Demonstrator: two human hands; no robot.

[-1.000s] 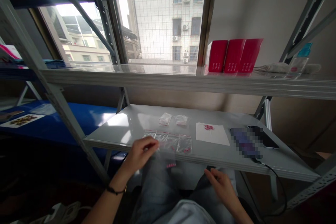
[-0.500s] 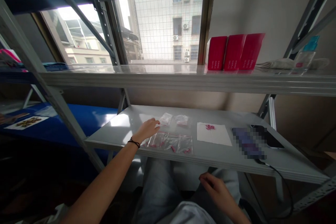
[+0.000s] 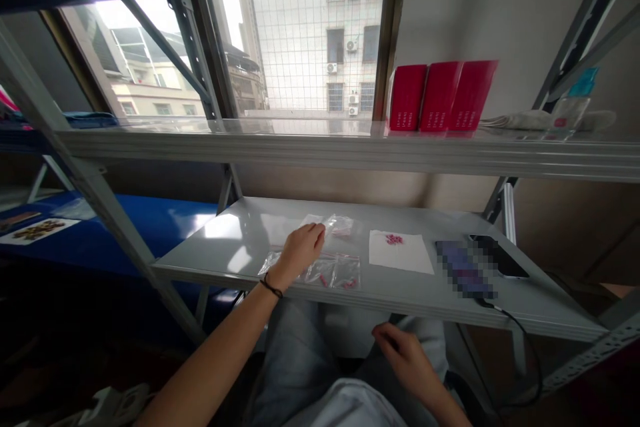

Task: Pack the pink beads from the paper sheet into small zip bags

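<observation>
My left hand [image 3: 300,255], with a black bracelet on the wrist, reaches over the grey metal shelf [image 3: 235,240]. Its fingertips lie against a small clear plastic bag [image 3: 311,219], close to a second one [image 3: 341,225]. Just below the palm runs a row of zip bags [image 3: 333,273] holding small pink pieces, partly hidden by the hand. Further right, pink beads [image 3: 395,239] sit on a white paper sheet [image 3: 400,253]. My right hand [image 3: 403,360] hangs below the shelf's front edge over my knee, with nothing visible in it.
A black phone [image 3: 497,257] and a pixelated object [image 3: 465,270] with a cable lie at the shelf's right. Metal uprights frame the shelf. Above stand red boxes [image 3: 443,97] and a clear bottle [image 3: 569,113]. A blue surface [image 3: 125,213] lies to the left.
My left hand has moved from the front zip bags up to the small bags at the back. The bag it held earlier now lies in the row. My right hand has shifted slightly left.
</observation>
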